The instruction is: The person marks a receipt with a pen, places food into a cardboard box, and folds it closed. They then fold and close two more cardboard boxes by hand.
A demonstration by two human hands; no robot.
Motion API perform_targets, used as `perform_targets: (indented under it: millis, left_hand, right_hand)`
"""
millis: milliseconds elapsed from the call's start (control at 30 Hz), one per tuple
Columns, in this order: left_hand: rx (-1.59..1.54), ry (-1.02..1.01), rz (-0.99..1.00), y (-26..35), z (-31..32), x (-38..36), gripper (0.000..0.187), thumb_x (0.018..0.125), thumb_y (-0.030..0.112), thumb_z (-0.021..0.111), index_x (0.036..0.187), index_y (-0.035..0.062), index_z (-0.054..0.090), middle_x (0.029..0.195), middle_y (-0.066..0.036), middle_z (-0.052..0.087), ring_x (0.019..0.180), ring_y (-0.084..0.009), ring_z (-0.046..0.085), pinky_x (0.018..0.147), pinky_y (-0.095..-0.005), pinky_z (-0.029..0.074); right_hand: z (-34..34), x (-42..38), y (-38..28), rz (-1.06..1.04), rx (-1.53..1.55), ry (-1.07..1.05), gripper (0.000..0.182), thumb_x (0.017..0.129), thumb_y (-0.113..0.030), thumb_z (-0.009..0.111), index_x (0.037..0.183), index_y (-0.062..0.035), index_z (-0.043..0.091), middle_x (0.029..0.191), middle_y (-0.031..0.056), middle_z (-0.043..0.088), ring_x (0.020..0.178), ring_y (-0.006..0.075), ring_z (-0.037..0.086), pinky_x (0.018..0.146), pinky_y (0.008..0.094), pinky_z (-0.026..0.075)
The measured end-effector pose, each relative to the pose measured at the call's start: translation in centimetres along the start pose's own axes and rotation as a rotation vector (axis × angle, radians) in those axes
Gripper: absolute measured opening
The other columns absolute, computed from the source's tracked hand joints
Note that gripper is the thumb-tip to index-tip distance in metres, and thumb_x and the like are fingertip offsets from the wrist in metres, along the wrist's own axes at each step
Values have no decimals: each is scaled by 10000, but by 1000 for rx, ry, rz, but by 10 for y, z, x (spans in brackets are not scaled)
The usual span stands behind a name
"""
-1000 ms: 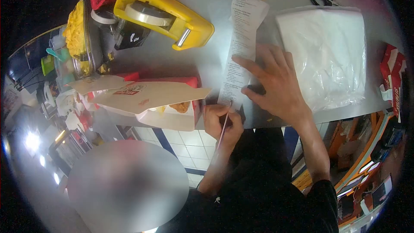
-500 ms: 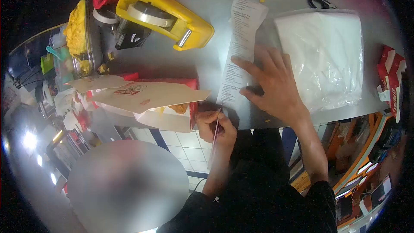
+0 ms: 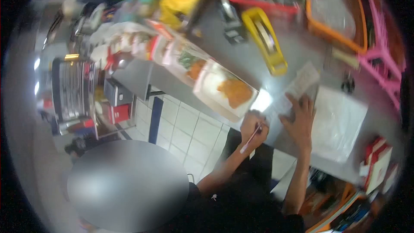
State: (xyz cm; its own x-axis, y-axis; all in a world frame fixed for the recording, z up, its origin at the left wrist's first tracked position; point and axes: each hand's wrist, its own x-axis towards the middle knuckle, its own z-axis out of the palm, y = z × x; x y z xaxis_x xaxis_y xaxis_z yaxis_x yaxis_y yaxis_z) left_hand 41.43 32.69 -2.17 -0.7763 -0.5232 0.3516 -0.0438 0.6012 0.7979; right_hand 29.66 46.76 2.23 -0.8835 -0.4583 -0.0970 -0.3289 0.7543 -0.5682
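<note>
My left hand [image 3: 253, 130] is closed around a slim pen [image 3: 251, 139] at the front edge of the metal table. Under my right hand [image 3: 300, 118], fingers spread and palm down, lies a long printed receipt [image 3: 307, 77]; its lower part is blurred. Just left of my left hand stands an open food box [image 3: 215, 97] with a fried, breaded piece [image 3: 236, 92] and something white like rice. Another open box [image 3: 183, 58] with green leaves and fried food sits behind it. To the right of my right hand is a flat stack of white plastic bags [image 3: 338, 123].
A yellow tape dispenser [image 3: 279, 68] and a smaller black one [image 3: 235, 33] stand farther back. Behind them are a red basket [image 3: 263, 2] and an orange basket [image 3: 362, 30]. Dark scissors [image 3: 347, 83] lie near a pink rack [image 3: 379, 56]. Red-and-white cartons [image 3: 377, 164] sit at right.
The view has swung toward the left, shifting table and hands rightward in the picture. Food inside the boxes now shows where lids covered it. The pen and receipt stay with the same hands.
</note>
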Motion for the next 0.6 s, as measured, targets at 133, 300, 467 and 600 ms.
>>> perform_targets:
  millis: [133, 300, 467, 600]
  left_hand:
    - [-67, -17, -66, 10, -6, 6, 147, 809, 13, 689, 846, 44, 551, 777, -127, 589, 725, -284, 603, 646, -390, 479]
    - [-225, -148, -157, 28, -64, -12, 111, 938, 122, 692, 935, 35, 623, 806, -83, 628, 764, -174, 631, 673, -328, 504]
    - [-37, -215, -613, -26, -155, -35, 163, 966, 137, 617, 1018, 22, 720, 898, -137, 729, 841, -210, 704, 757, -365, 554]
    - [238, 447, -699, -124, -244, 15, 506, 1032, 394, 480, 783, 1, 678, 676, -187, 663, 635, -319, 666, 617, -461, 494]
  right_hand:
    - [-5, -2, -6, -10, -1, 28, 741, 675, -302, 824, 1368, -237, 573, 1388, 221, 471, 1350, 411, 379, 1117, 583, 276]
    - [4, 9, 0, 7, 42, 11, 596, 755, -357, 796, 1303, -206, 619, 1407, 247, 483, 1368, 421, 379, 1101, 600, 296]
    - [41, 24, 25, -17, -2, 347, 349, 850, -269, 738, 1174, -145, 696, 1275, 229, 578, 1199, 413, 529, 1011, 489, 427]
    - [38, 44, 15, 160, 159, 315, 281, 866, -186, 717, 1129, -90, 695, 1189, 189, 634, 1107, 361, 585, 962, 415, 469]
